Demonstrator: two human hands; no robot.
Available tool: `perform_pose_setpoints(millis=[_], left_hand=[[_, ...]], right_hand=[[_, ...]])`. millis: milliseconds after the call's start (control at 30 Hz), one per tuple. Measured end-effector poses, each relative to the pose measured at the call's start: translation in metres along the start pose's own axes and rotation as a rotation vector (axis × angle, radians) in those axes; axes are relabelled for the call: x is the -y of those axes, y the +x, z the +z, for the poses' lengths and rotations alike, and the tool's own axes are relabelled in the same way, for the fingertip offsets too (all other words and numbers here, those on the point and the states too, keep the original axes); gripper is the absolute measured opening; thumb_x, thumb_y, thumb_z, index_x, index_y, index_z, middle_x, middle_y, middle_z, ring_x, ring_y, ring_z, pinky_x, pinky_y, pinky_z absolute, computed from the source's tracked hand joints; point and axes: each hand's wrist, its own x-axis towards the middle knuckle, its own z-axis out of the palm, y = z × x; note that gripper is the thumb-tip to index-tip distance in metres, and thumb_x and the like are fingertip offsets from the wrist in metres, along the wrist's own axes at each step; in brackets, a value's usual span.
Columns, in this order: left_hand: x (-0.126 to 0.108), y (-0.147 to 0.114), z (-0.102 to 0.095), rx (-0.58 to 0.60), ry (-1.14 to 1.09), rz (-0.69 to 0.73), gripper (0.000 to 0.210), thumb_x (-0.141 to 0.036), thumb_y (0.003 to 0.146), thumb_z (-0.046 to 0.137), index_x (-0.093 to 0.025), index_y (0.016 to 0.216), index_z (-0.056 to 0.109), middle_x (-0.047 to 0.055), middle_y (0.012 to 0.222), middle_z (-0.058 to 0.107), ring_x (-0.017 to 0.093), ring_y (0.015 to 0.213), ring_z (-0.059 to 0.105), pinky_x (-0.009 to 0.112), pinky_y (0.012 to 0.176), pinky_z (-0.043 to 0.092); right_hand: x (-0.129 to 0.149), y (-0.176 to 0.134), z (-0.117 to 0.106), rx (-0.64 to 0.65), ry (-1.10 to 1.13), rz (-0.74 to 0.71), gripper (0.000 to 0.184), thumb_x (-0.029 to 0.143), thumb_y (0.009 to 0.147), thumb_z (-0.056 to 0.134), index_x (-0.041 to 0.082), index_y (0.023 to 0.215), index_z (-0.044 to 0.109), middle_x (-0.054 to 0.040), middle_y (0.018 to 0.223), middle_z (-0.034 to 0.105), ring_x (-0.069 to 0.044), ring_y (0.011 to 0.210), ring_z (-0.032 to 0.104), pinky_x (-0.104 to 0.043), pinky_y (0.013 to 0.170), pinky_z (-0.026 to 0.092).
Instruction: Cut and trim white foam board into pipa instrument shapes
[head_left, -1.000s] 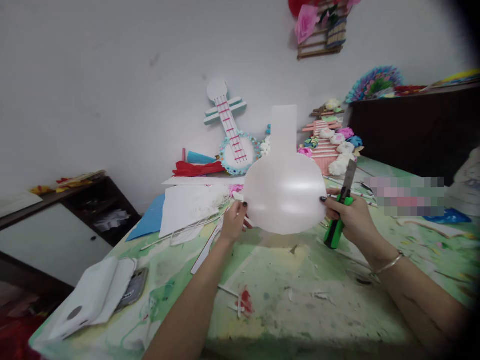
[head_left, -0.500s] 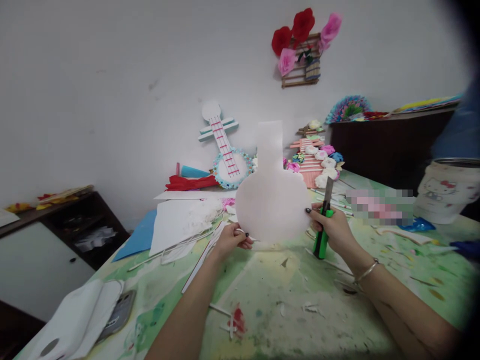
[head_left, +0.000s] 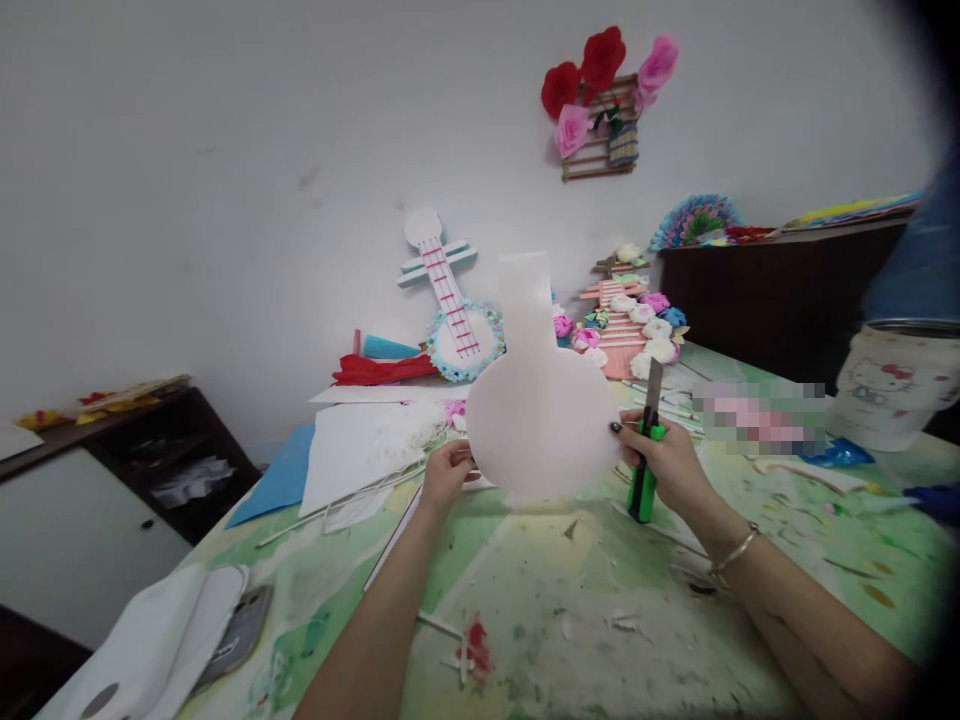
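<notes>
A white banjo-shaped cutout (head_left: 541, 420), round below with a straight neck, stands upright above the table between my hands. My left hand (head_left: 450, 472) is closed at its lower left edge, with some fingertips hidden behind it. My right hand (head_left: 667, 455) grips a green and black utility knife (head_left: 642, 480), its blade out and pointing up. The thumb and fingertips of that hand are also at the cutout's right edge. Behind it, a finished white toy instrument (head_left: 457, 320) with pink lines and a blue beaded rim leans against the wall.
Paint-stained green table (head_left: 570, 620) carries scraps, white sheets (head_left: 345, 450) and a blue sheet (head_left: 281, 475). A phone (head_left: 236, 630) lies front left beside a white case (head_left: 150, 640). A patterned cup (head_left: 892, 385) stands right. Flower crafts (head_left: 637, 320) lean at the back.
The cutout's neck has shifted left, and its body has turned slightly. My left hand has moved a little up and left along its edge. My right hand still holds the knife.
</notes>
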Motion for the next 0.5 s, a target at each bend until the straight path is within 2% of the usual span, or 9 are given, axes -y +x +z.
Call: perform_pose_setpoints(millis=[100,167,300,500], left_hand=[[-0.0025,-0.0002,0.0010,-0.055,-0.058,0.041,0.026,-0.034,0.064,0.061,-0.015,0.081,0.064,0.003,0.071,0.069,0.015,0.063,0.065,0.028,0.061,0.053],[-0.0048,-0.0015,0.0025,-0.072,-0.087,0.073,0.033,-0.043,0.068,0.060,-0.015,0.084,0.064,0.003,0.071,0.068,0.015,0.064,0.064,0.028,0.062,0.053],[-0.0083,-0.0048,0.0066,-0.057,-0.103,0.142,0.043,-0.049,0.063,0.069,-0.015,0.087,0.065,0.003,0.076,0.068,0.015,0.068,0.063,0.025,0.062,0.052],[-0.0078,-0.0039,0.0064,-0.042,-0.112,0.176,0.045,-0.055,0.061,0.070,-0.014,0.080,0.064,0.003,0.073,0.067,0.015,0.066,0.061,0.024,0.056,0.050]], right_hand=[[0.0015,-0.0016,0.0010,0.007,0.018,-0.010,0.013,0.026,0.089,0.056,0.013,0.091,0.057,0.0068,0.064,0.051,-0.003,0.043,0.041,-0.015,0.038,0.035],[0.0033,-0.0027,0.0018,0.014,0.029,-0.017,0.014,0.026,0.084,0.062,0.014,0.090,0.057,0.0083,0.059,0.048,-0.003,0.041,0.040,-0.016,0.037,0.033],[0.0072,-0.0048,0.0038,0.034,0.034,-0.021,0.034,0.029,0.064,0.077,0.015,0.088,0.058,0.0094,0.050,0.046,-0.005,0.039,0.040,-0.019,0.037,0.031],[0.0099,-0.0070,0.0054,0.097,0.003,0.006,0.038,0.034,0.061,0.078,0.016,0.089,0.059,0.0084,0.044,0.047,-0.008,0.039,0.040,-0.022,0.039,0.028]])
